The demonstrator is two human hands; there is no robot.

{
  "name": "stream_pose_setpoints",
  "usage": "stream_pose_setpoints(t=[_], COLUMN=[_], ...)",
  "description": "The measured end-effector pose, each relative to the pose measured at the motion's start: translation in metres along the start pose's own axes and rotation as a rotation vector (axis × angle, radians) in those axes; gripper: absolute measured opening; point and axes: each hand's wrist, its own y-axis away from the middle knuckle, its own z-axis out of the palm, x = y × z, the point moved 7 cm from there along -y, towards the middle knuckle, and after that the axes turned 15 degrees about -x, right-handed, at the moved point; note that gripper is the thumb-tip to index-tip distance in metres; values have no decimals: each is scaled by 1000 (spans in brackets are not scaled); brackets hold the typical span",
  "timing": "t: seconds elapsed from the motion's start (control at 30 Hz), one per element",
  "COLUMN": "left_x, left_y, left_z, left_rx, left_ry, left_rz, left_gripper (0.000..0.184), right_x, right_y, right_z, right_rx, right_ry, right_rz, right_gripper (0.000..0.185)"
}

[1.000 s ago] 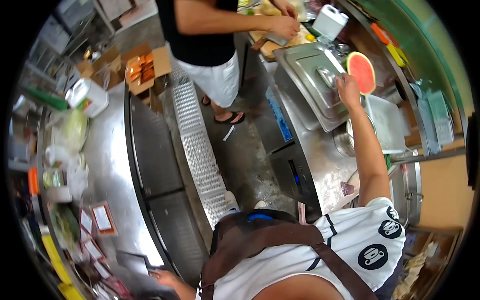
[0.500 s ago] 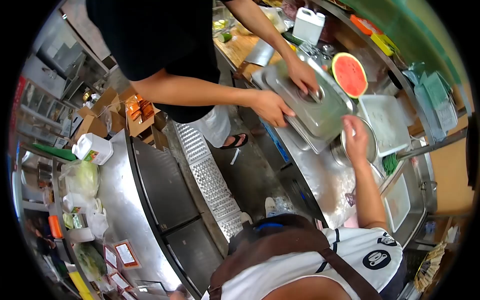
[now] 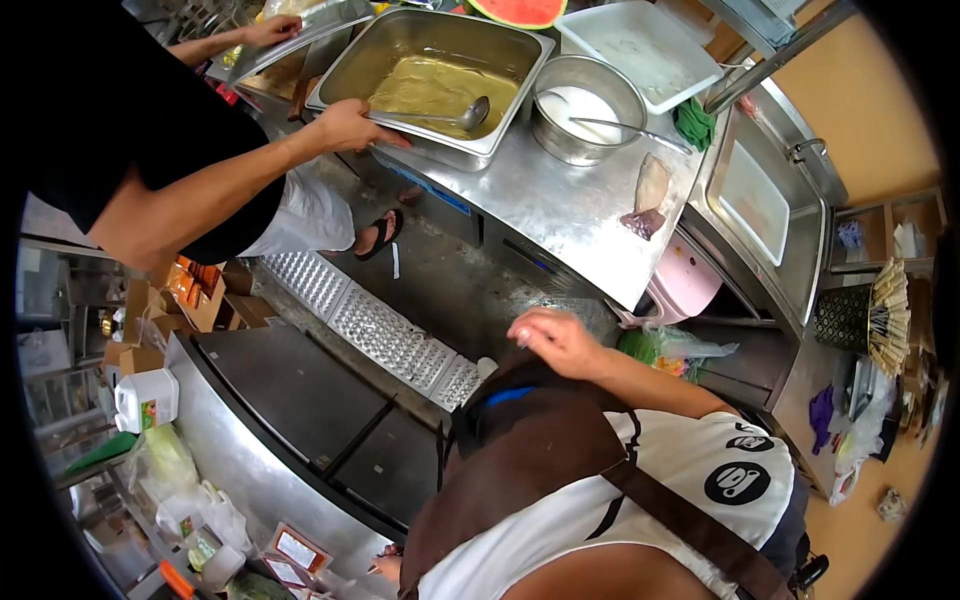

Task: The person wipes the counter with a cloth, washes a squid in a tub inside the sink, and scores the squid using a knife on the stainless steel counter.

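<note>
My right hand [image 3: 555,342] hangs in front of my brown apron, over the floor gap between the counters. Its fingers are loosely curled, with nothing seen in them. Only a small part of my left hand [image 3: 388,564] shows, low beside the left counter's edge; its fingers are mostly hidden. On the steel counter [image 3: 540,215], a deep rectangular pan [image 3: 470,148] contains a yellowish mass and a ladle [image 3: 474,113]. A co-worker's hand [image 3: 350,125] is at the pan's near rim by the ladle handle. Their other hand [image 3: 272,30] holds the pan lid [image 3: 300,45] tilted.
Beside the pan stands a round metal pot [image 3: 580,148] with white contents and a utensil. A white tray [image 3: 650,50], a cut watermelon [image 3: 520,8] and a sink [image 3: 790,160] are beyond. A pink stool [image 3: 688,280] sits under the counter. A ridged metal strip [image 3: 380,325] crosses the floor.
The co-worker has lifted the lid off the pan and moved it left, uncovering the contents and ladle. My right hand has drawn back from beside the pot to my front. My view has turned.
</note>
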Motion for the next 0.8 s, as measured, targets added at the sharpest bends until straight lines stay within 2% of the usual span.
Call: stream_pose_setpoints(t=[0.13,0.2,0.23,0.27,0.33,0.37,0.5,0.57,0.63,0.67,0.7,0.73,0.8], left_x=[33,111,129,142,165,170,179,184,215,229,246,260,279], left_y=[48,115,131,142,170,184,239,265,320,332,360,393,442], left_z=[2,6,10,10,10,12,38,46,63,65,75,84,92], left_rx=[-9,316,317,184,-97,-237,-558,-602,-1308,-1348,-1580,-1830,-2041], left_ry=[140,-393,-395,-203,166,340,510,569,442,420,356,284,224], left_rz=[60,781,801,723,540,439,401,435,496,526,623,712,780], left_gripper=[28,25,25,22,23,26,33,33,35,35,36,36,22], right_x=[10,9,9,5,-7,-5,5,10,12,14,24,19,15], right_y=[-8,-12,-12,-12,-3,3,35,59,80,92,103,107,125], right_z=[52,72,80,79,85,83,78,67,49,39,33,23,-17], right_rx=[-265,-435,-460,-442,-631,-614,-620,-697,-685,-690,-622,-557,-410], right_ry=[-236,-216,-223,-233,-228,-240,-516,-679,-753,-814,-919,-1062,-1191], right_rz=[80,52,29,32,17,23,-39,-49,-59,-60,26,-133,-299], right_gripper=[27,30,31,31,33,33,40,46,48,51,55,52,45])
